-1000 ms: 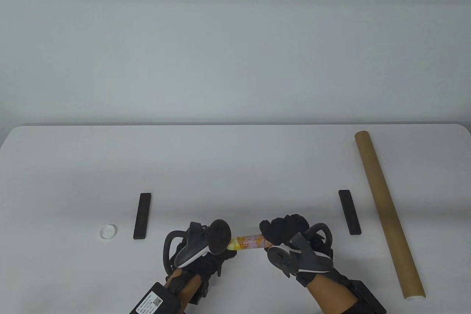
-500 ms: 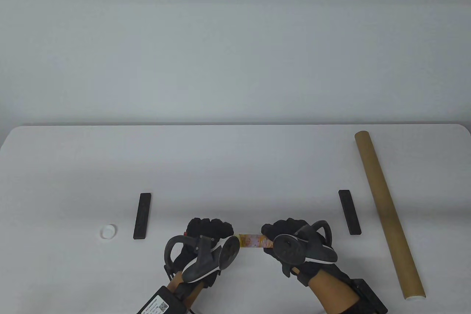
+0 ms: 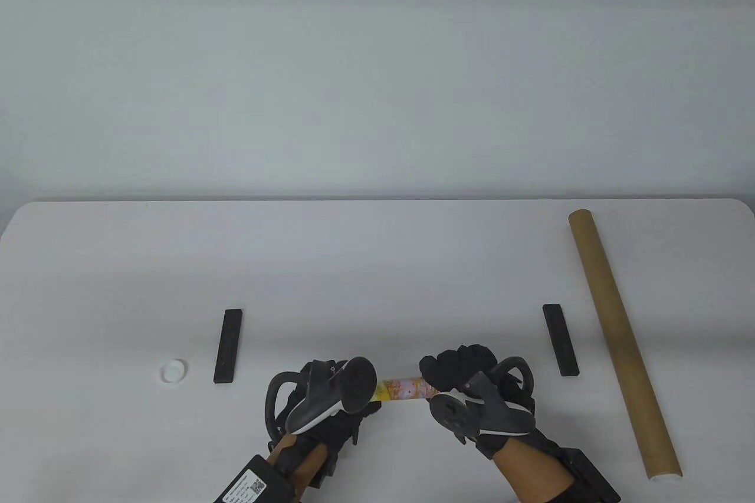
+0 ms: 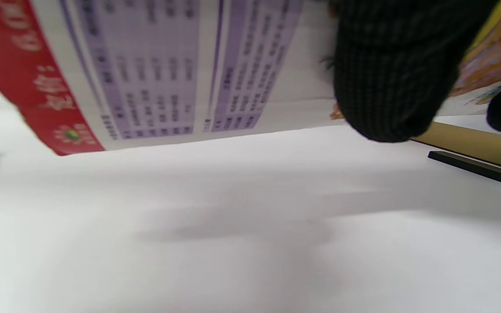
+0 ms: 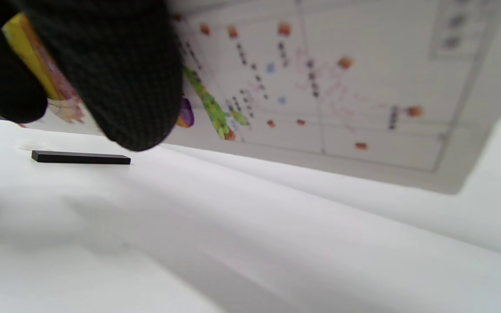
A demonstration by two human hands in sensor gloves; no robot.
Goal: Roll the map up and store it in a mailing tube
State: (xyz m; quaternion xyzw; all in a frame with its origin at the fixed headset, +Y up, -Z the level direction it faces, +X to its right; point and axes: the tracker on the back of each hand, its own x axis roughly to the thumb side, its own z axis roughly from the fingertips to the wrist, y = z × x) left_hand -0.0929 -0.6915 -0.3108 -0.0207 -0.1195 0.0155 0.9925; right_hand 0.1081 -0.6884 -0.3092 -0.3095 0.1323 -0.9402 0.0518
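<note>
The map (image 3: 404, 389) is a tight colourful roll lying crosswise near the table's front edge. My left hand (image 3: 339, 408) grips its left end and my right hand (image 3: 457, 376) grips its right end; only a short middle stretch shows between them. In the left wrist view the printed map (image 4: 155, 69) fills the top, with a gloved finger (image 4: 394, 74) on it. In the right wrist view the map (image 5: 320, 78) hangs above the table under my fingers (image 5: 115, 74). The brown mailing tube (image 3: 619, 338) lies at the right, apart from both hands.
Two black bars lie on the white table (image 3: 377, 267), one on the left (image 3: 228, 345) and one on the right (image 3: 560, 339) next to the tube. A small white cap (image 3: 173, 371) sits left of the left bar.
Both wrists turned forward over the roll half a second ago and have turned back toward me. The roll stays in the same place between my hands.
</note>
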